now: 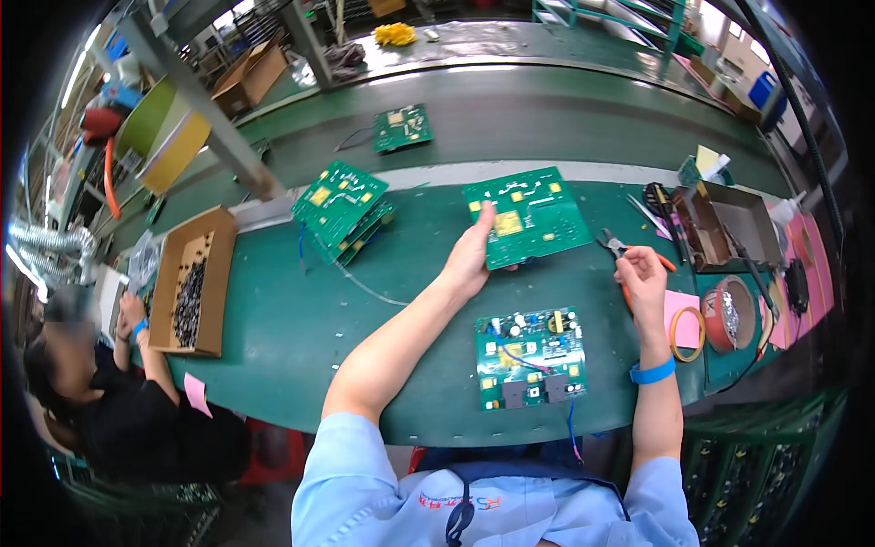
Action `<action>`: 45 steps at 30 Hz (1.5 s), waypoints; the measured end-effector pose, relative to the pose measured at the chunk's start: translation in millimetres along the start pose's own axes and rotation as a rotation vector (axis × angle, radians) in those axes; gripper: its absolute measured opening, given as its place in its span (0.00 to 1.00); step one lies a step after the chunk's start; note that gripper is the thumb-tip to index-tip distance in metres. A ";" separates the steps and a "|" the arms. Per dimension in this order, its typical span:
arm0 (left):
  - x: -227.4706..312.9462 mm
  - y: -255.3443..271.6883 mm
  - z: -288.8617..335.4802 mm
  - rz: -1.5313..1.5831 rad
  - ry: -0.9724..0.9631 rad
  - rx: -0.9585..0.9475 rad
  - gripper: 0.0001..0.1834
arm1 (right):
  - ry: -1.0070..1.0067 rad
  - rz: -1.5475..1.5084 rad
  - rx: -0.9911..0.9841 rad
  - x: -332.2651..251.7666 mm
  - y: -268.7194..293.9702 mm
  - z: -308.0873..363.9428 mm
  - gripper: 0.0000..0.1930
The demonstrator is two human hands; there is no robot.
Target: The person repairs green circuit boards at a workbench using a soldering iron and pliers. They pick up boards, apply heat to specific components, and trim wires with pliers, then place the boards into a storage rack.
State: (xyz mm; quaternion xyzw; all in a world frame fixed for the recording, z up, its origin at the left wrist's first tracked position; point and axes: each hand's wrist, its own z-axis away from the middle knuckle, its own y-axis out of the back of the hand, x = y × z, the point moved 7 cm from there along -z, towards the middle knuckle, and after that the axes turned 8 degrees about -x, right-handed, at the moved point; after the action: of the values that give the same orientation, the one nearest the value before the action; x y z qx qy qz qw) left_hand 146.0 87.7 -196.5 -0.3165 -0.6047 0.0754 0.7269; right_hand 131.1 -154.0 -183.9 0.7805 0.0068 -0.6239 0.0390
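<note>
My left hand (469, 257) grips the near left edge of a green circuit board (547, 211), thumb on top, and holds it tilted above the bench. Its upper face shows yellow patches and solder points. My right hand (643, 276) has its fingers curled round a pair of cutters (613, 243) with orange handles, jaws pointing away to the left. Between my forearms lies a second circuit board (531, 358), components facing up, with blue wires; one wire hangs over the front edge. To the left sits a stack of circuit boards (339, 202) with a pale cable trailing from it.
Another circuit board (402, 128) rests on the belt (510, 109) behind the bench. At left, a cardboard box (221, 283) holds small dark parts, beside a seated person (100, 392). On the right are a tool tray (743, 219), tape rolls (728, 314) and pink paper (679, 305).
</note>
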 end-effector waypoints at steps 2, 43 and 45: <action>-0.2 1.2 5.0 0.017 -0.001 0.047 0.30 | 0.011 0.000 -0.023 2.4 -0.1 1.3 0.04; -1.8 -19.4 12.5 -0.063 -0.080 -0.037 0.39 | -0.217 -0.246 -0.373 6.5 -40.1 10.9 0.13; -1.9 -22.0 13.3 -0.103 -0.068 -0.023 0.39 | -0.257 -0.309 -0.410 4.9 -43.1 13.1 0.13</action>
State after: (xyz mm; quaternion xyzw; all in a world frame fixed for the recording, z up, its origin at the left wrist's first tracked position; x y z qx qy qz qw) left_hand 127.2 74.4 -185.0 -0.2905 -0.6454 0.0415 0.7052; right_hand 116.8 -112.1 -193.8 0.6605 0.2466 -0.7019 0.1011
